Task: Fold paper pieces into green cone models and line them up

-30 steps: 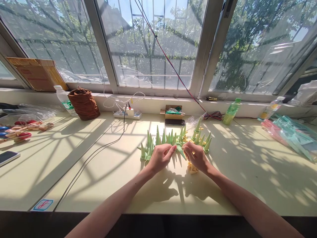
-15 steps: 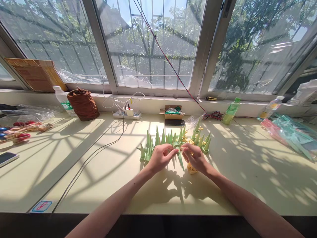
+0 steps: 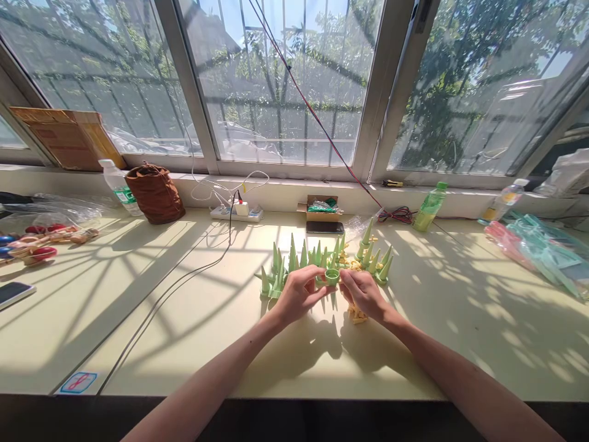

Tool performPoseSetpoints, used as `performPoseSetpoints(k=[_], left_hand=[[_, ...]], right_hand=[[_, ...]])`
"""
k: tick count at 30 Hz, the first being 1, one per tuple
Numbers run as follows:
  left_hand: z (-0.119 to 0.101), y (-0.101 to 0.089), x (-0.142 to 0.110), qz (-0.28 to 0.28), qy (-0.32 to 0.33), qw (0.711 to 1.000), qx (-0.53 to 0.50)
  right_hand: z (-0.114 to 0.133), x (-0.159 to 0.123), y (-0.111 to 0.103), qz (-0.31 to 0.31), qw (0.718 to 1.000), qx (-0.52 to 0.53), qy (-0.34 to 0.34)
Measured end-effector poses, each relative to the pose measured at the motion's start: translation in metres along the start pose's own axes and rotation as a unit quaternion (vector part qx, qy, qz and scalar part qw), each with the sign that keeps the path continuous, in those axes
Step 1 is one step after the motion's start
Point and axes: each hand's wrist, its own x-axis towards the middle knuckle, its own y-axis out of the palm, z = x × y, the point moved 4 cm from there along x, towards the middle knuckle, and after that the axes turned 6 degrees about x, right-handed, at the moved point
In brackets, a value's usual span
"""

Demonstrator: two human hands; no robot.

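My left hand (image 3: 299,293) holds a light green plastic cone (image 3: 332,277) between thumb and fingers, its round hollow base turned up towards me. Close against the right side of that base, my right hand (image 3: 367,296) is closed in a pinch; whatever lies between its fingertips is too small to make out. Behind both hands stand several similar green cones (image 3: 292,256), upright in a cluster on the table. A small heap of yellow pieces (image 3: 357,315) lies below my right hand, and more yellow bits show among the cones at the right.
Along the back of the pale table (image 3: 193,344) are a brown pouch (image 3: 155,193), a power strip (image 3: 236,214), a small cardboard box (image 3: 322,214) and a green bottle (image 3: 429,207). Plastic bags (image 3: 547,248) lie at right, a phone (image 3: 15,295) at left. A black cable (image 3: 184,274) crosses the table.
The green cone has been turned in my left hand: its tip pointed down towards me before, and now its open base faces up. My right hand stays close beside it.
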Motion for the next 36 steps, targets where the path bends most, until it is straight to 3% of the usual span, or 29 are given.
performPoseSetpoints(k=[5,12,20,24,30,36], left_hand=[[0.0015,0.0011,0.0003,-0.017,0.038,0.999,0.022],[0.0008,0.0012,0.0007,-0.043,0.024,0.998,0.029],[0.0049,0.0002,0.0019,-0.011,-0.132,0.986,-0.101],[0.0071,0.0038,0.0016,0.035,-0.155,0.983,-0.096],[0.008,0.008,-0.0001,0.099,-0.168,0.972,-0.134],[0.007,0.0072,0.0016,0.111,-0.178,0.959,-0.193]], right_hand=[[0.0009,0.0001,0.0001,0.004,1.0,-0.022,0.008],[0.0003,0.0009,-0.0009,-0.027,0.999,-0.007,-0.028],[-0.0017,-0.0007,-0.0079,-0.049,0.995,-0.027,-0.078],[-0.0016,-0.0006,-0.007,-0.042,0.991,-0.06,-0.114],[-0.002,-0.0023,-0.005,-0.029,0.99,-0.07,-0.115],[-0.0012,-0.0038,-0.0048,-0.026,0.992,-0.063,-0.102]])
